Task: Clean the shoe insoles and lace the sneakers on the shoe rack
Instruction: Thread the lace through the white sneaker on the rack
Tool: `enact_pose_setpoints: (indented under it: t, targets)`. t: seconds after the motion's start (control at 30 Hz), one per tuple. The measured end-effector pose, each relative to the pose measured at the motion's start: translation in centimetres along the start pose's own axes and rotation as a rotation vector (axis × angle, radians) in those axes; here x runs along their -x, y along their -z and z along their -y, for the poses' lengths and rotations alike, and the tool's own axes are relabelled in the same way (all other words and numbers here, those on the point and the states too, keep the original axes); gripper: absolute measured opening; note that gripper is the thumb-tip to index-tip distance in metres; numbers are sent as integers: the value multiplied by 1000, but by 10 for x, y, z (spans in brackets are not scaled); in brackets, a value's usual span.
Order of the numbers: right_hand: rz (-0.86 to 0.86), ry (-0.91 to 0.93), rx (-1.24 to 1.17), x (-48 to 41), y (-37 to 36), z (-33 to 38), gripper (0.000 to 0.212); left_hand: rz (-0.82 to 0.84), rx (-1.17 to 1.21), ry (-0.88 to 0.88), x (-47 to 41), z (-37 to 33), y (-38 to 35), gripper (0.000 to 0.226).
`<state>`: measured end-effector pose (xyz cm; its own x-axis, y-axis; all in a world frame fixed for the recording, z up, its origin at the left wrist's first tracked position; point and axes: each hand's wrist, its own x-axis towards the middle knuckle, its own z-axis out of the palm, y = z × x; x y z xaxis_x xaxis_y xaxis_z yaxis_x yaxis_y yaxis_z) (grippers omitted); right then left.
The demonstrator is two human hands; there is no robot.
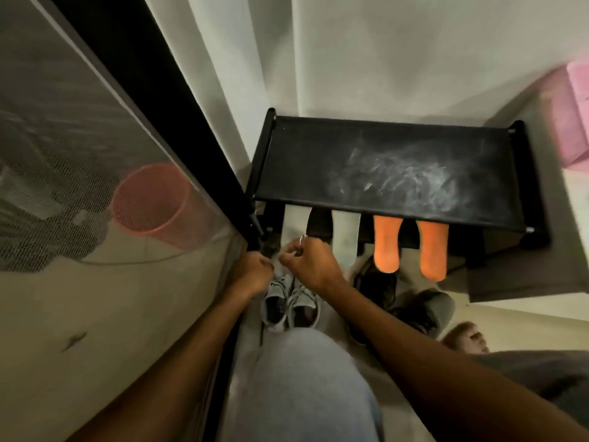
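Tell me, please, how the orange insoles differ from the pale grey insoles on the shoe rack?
The orange insoles are bright; the pale grey insoles are nearly white. The orange insoles lie on the right, the pale grey insoles on the left. The right hand overlaps one pale grey insole; no hand covers the orange insoles. All four stick out from under the top shelf.

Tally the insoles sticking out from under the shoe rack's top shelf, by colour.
Pale grey insoles: 2
Orange insoles: 2
Total: 4
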<state>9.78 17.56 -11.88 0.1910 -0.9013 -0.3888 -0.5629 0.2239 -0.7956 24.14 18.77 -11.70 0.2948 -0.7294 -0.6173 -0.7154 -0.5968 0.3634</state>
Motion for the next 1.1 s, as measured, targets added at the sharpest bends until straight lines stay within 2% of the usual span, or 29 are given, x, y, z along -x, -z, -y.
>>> enact_pose_setpoints:
  t: [0.17,0.3,0.43,0.57,0.77,0.9,1.1]
  targets:
    - [159,-89,95,-24,-68,-63,16,95,-15,19,-38,58,-52,24]
    - [280,-217,251,-47,-108,-100,30,122,-88,40,-71,94,-88,49]
    - [338,-289,410,-66,-129,-121,44,156,-60,82,-99,122,-111,62]
    - [331,-280,513,-76,-141,-127,43,174,-86,45,-112,128,-122,50]
    - [314,-145,616,-74,-138,-126,24,99,-187,55,-113,123,-131,30]
    - [295,-162,598,-67,-136,-114,31,66,-158,114,-108,127,-123,28]
    - [350,-198,434,-65,-110,-73,40,65,28,142,-72,112,-77,19]
